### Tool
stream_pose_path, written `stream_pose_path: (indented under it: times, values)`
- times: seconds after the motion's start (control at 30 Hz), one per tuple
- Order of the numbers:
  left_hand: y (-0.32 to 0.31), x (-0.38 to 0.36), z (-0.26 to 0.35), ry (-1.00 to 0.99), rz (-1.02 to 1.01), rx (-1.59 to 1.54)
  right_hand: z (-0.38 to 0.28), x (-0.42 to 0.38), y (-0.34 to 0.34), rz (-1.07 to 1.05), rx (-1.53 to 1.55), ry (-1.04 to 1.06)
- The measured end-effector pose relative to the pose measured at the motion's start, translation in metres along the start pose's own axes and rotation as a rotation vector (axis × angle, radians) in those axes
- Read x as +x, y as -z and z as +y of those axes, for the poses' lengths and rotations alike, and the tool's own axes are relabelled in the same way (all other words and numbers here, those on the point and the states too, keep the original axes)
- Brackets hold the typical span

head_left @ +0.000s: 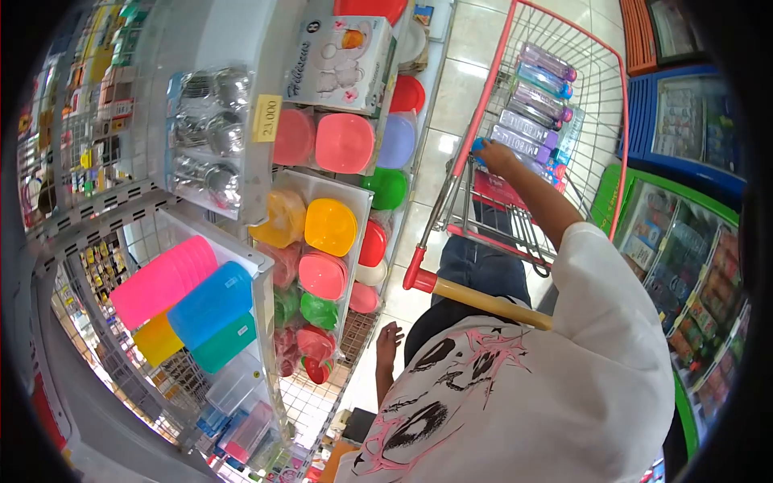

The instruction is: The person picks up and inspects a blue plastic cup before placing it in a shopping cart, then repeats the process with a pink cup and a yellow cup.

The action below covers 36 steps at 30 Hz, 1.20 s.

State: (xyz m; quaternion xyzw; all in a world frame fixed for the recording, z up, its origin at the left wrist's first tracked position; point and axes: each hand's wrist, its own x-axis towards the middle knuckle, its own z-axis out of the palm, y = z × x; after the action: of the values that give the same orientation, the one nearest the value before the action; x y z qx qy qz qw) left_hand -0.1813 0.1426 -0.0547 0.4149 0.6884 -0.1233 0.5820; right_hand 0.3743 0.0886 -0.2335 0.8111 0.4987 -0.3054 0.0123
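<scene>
My right hand [498,158] reaches over the cart's edge, its fingers closed round the blue cap of a bottle [479,148]. Most of that bottle is hidden. Beside this hand, several clear bottles with purple, blue and pink caps [535,106] lie in a row inside the red-rimmed shopping cart [624,105]. My left hand [390,336] hangs low at the left of my body, near the shelf, with its fingers loosely bent and apart and nothing visible in them. The cart's handle bar [491,304] crosses in front of my waist, touched by neither hand.
Shelves at the left hold colourful plastic bowls [330,227], pink and blue cups [211,304], wrapped metal ware [211,121] and a printed box [338,63]. Blue and green display freezers [616,197] stand at the right. Tiled floor [455,88] shows between shelf and cart.
</scene>
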Motion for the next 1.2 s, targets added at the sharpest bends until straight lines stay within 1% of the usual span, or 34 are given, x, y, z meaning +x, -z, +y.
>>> stream_pose_path:
  times: [0.03, 0.07, 0.1, 0.13, 0.17, 0.2, 0.23, 0.27, 0.3, 0.33, 0.37, 0.4, 0.43, 0.47, 0.5, 0.53, 0.57, 0.6, 0.67, 0.7, 0.73, 0.77, 0.83, 0.87, 0.93, 0.97, 1.03, 1.07, 1.1, 1.13, 1.17, 1.2]
  values:
    - [0.002, 0.002, 0.000, -0.018, 0.004, -0.008, -0.001, -0.005, 0.001, 0.066, 0.061, -0.005]
    - [0.002, 0.002, 0.000, -0.037, 0.011, -0.017, -0.006, -0.012, 0.008, 0.160, 0.072, -0.065]
    - [-0.001, 0.001, -0.001, -0.093, 0.077, -0.069, -0.010, -0.019, 0.017, 0.257, 0.083, -0.119]
    - [0.001, 0.006, -0.013, -0.111, 0.090, -0.103, -0.003, -0.023, 0.022, 0.187, 0.149, -0.169]
    - [0.007, 0.019, -0.034, -0.180, 0.077, -0.047, 0.009, -0.023, 0.027, 0.124, 0.210, -0.210]
    - [0.009, 0.030, -0.043, -0.254, 0.076, 0.002, 0.011, -0.033, 0.040, 0.218, 0.204, -0.213]
    - [0.003, 0.010, -0.021, -0.319, 0.098, 0.035, 0.013, -0.043, 0.056, 0.265, 0.301, -0.285]
    - [0.001, 0.014, -0.020, -0.346, 0.142, -0.027, 0.009, -0.059, 0.072, 0.474, 0.355, -0.303]
    - [0.001, 0.018, -0.024, -0.271, 0.162, -0.113, 0.002, -0.075, 0.098, 0.602, 0.518, -0.289]
    - [0.001, 0.019, -0.030, -0.191, 0.171, -0.199, 0.015, -0.069, 0.086, 0.899, 0.526, -0.220]
    - [0.000, 0.023, -0.030, -0.255, 0.208, -0.215, 0.005, -0.080, 0.109, 0.858, 0.606, -0.244]
    - [0.007, 0.035, -0.039, -0.429, 0.172, -0.185, -0.004, -0.096, 0.145, 0.812, 0.682, -0.283]
    - [0.006, 0.030, -0.027, -0.529, 0.160, -0.270, -0.034, -0.104, 0.182, 0.820, 0.662, -0.237]
    - [0.006, 0.017, -0.001, -0.633, 0.141, -0.349, -0.081, -0.119, 0.216, 0.971, 0.799, -0.092]
    - [0.009, 0.010, 0.018, -0.724, 0.160, -0.266, -0.121, -0.133, 0.238, 1.112, 0.936, 0.057]
    - [0.011, 0.001, 0.042, -0.817, 0.180, -0.178, -0.147, -0.135, 0.257, 1.061, 0.932, 0.106]
    - [0.013, -0.028, 0.076, -0.903, 0.236, -0.111, -0.182, -0.137, 0.274, 1.103, 0.897, 0.220]
    - [0.016, -0.063, 0.109, -0.984, 0.295, -0.041, -0.225, -0.147, 0.292, 1.043, 0.971, 0.266]
    - [0.023, -0.106, 0.153, -1.076, 0.334, -0.112, -0.295, -0.152, 0.315, 0.881, 0.976, 0.630]
    - [0.027, -0.118, 0.170, -1.157, 0.348, -0.186, -0.332, -0.155, 0.326, 0.810, 0.965, 0.750]
    - [0.029, -0.128, 0.182, -1.233, 0.361, -0.258, -0.367, -0.154, 0.331, 0.814, 0.884, 0.839]
    - [0.031, -0.135, 0.191, -1.246, 0.368, -0.272, -0.394, -0.151, 0.337, 0.817, 0.804, 0.924]
    - [0.037, -0.146, 0.208, -1.352, 0.400, -0.388, -0.424, -0.122, 0.329, 0.702, 0.761, 0.964]
    - [0.039, -0.153, 0.212, -1.365, 0.404, -0.394, -0.430, -0.115, 0.332, 0.709, 0.752, 0.975]
    - [0.041, -0.163, 0.217, -1.362, 0.332, -0.508, -0.440, -0.111, 0.340, 0.475, 0.647, 0.915]
    - [0.042, -0.164, 0.215, -1.371, 0.333, -0.518, -0.441, -0.115, 0.343, 0.479, 0.634, 0.921]
    - [0.042, -0.164, 0.210, -1.398, 0.195, -0.663, -0.438, -0.128, 0.347, 0.498, 0.810, 0.867]
    - [0.043, -0.164, 0.207, -1.397, 0.196, -0.674, -0.437, -0.146, 0.355, 0.522, 0.866, 0.843]
    - [0.045, -0.167, 0.206, -1.404, 0.131, -0.664, -0.436, -0.167, 0.364, 0.545, 0.924, 0.815]
    - [0.046, -0.170, 0.205, -1.410, 0.066, -0.650, -0.431, -0.183, 0.370, 0.538, 0.917, 0.812]
    - [0.045, -0.177, 0.207, -1.406, 0.063, -0.656, -0.425, -0.196, 0.375, 0.471, 1.091, 0.832]
    - [0.043, -0.186, 0.212, -1.435, 0.012, -0.690, -0.419, -0.205, 0.374, 0.404, 1.267, 0.847]
